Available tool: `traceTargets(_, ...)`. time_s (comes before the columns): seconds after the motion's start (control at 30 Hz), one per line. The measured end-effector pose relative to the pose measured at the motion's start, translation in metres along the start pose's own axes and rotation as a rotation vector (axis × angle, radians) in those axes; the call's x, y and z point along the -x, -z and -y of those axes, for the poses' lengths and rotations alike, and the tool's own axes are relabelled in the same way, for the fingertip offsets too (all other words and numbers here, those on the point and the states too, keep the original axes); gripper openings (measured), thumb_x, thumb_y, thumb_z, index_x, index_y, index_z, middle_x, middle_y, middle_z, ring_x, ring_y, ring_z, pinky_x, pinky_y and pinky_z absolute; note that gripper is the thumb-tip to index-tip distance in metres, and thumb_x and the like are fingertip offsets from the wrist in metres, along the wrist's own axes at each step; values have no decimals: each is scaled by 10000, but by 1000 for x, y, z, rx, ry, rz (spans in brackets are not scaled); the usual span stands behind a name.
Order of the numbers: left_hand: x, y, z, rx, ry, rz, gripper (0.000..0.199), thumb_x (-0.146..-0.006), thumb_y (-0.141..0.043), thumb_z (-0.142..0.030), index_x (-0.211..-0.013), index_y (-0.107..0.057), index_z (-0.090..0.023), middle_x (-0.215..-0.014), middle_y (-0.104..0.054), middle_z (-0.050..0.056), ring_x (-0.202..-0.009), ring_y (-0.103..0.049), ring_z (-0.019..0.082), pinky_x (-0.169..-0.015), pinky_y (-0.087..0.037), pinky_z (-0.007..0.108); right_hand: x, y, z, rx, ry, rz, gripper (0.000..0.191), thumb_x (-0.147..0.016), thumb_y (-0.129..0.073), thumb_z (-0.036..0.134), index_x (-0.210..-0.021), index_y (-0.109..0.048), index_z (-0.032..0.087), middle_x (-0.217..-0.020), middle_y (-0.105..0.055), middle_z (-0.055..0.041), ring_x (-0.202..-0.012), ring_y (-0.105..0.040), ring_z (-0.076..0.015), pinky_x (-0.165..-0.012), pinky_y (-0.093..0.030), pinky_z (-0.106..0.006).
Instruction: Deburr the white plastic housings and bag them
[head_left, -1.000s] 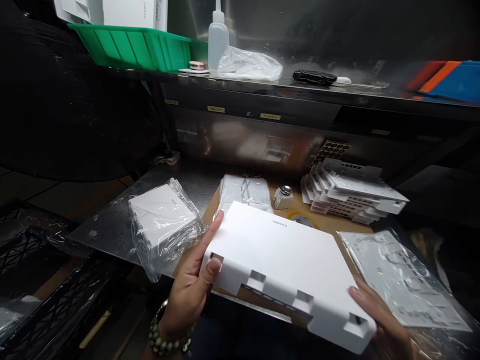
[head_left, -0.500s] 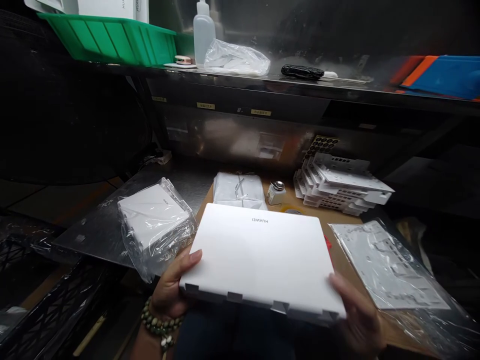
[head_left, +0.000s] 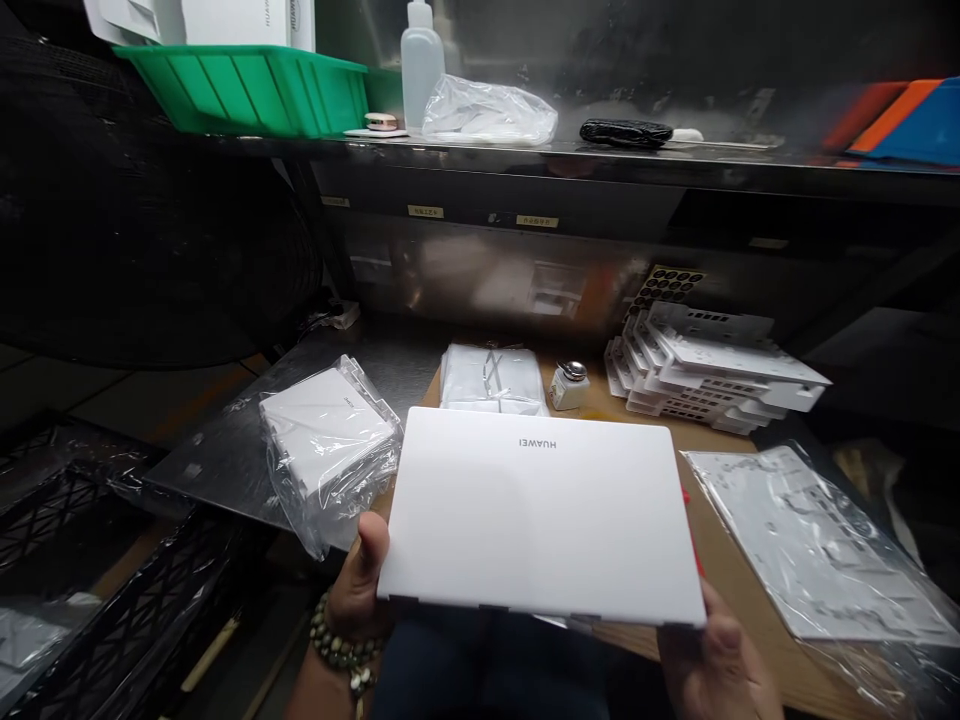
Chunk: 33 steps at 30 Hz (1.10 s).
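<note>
A white plastic cover (head_left: 536, 520) marked HUAWEI, its lettering upside down to me, is held up over the front of the bench. My left hand (head_left: 361, 580), a beaded bracelet at its wrist, grips the cover's left edge with the thumb raised beside it. At the lower right corner, my right hand (head_left: 724, 655) closes on the edge; its fingers are mostly hidden beneath. Left of the cover lies a similar white part in a clear bag (head_left: 334, 430). On the right, a white panel (head_left: 817, 540) rests in or on clear plastic film.
Behind the cover are a bundle of clear bags (head_left: 491, 378) and a small white dispenser bottle (head_left: 570, 385). Stacked white panels (head_left: 720, 370) stand at the back right. Overhead, a shelf (head_left: 525, 160) carries a green bin (head_left: 247, 92) and a squeeze bottle (head_left: 422, 70). Black crates (head_left: 135, 600) sit lower left.
The cover has tilted so its front face shows more squarely and its near-edge tabs show less. My left thumb has lifted off its face, and my right hand has moved down the edge. The view has shifted slightly.
</note>
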<state>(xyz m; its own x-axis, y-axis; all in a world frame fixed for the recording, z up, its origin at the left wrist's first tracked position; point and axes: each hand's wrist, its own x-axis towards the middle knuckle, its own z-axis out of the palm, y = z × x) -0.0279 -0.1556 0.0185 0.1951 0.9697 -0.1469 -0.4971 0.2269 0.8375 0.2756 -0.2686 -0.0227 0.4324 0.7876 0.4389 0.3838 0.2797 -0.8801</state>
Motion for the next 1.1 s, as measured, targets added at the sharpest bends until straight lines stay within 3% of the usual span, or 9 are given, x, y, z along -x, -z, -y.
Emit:
traceTargets(0.2, -2, -11, -6, 118, 87, 128, 767, -781, -590, -899, -1024, -818, -207, -997, -818, 159, -1278, -662, 425, -1037, -592, 564, 2, -2, -1, -196, -133, -75, 376, -1025, -554, 404, -1346, -697, 270, -1233, -786, -94, -1027, -790, -288, -733, -680, -341)
traceTargets(0.33, 1, -26, -17, 159, 185, 10, 785, -795, -543, -912, -1130, -792, -248, -1146, -801, 150, -1348, -617, 397, -1081, -564, 547, -1, -9, 13, -182, -121, -85, 356, -1011, -581, 441, -1277, -739, 267, -1199, -797, -97, -1039, -787, -295, -755, -682, -340)
traceTargets(0.47, 1, -31, -23, 124, 254, -71, 972, -733, -438, -1002, -1245, -744, -234, -1259, -762, 174, -1424, -544, 411, -1121, -530, 554, -4, -12, 23, -160, -114, -38, 419, -1040, -509, 467, -1278, -739, 209, -1226, -781, -142, -1099, -770, -316, -802, -680, -364)
traceTargets(0.57, -1, -26, -21, 111, 242, -95, 944, -749, -435, -985, -1220, -760, -234, -1233, -774, 170, -1402, -558, 431, -1105, -545, 569, -2, -10, 20, -129, -98, 1, 423, -1039, -527, 455, -1320, -706, 195, -1262, -766, -151, -1099, -771, -306, -862, -661, -360)
traceTargets(0.77, -4, -10, -10, 259, 282, 50, 861, -720, -572, -942, -1277, -743, -309, -1335, -746, 87, -1426, -536, 412, -1158, -506, 515, -1, -9, 18, -116, -163, -42, 487, -1015, -554, 543, -1272, -732, 169, -1142, -798, -153, -1045, -776, -321, -846, -637, -382)
traceTargets(0.87, -7, 2, -4, 309, 292, 26, 792, -724, -678, -874, -1311, -722, -343, -1375, -731, 41, -1445, -510, 421, -1155, -509, 504, 1, -11, 16, -112, -170, -55, 468, -1012, -568, 529, -1272, -737, 178, -1120, -803, -144, -1044, -773, -319, -849, -627, -383)
traceTargets(0.97, -10, 12, -1, 292, 345, 49, 810, -720, -723, -844, -1322, -718, -302, -1355, -741, 70, -1449, -506, 425, -1152, -512, 512, 3, -13, 14, -94, -159, -60, 460, -1018, -558, 523, -1274, -740, 186, -1139, -799, -142, -1066, -766, -321, -856, -627, -390)
traceTargets(1.1, -14, 9, -9, 195, 357, -58, 683, -791, -800, -670, -1329, -705, -259, -1218, -797, 99, -1315, -644, 400, -1083, -575, 487, -1, -12, 19, -69, -140, 12, 435, -1045, -518, 479, -1327, -720, 215, -1221, -782, -129, -1119, -757, -314, -903, -633, -397)
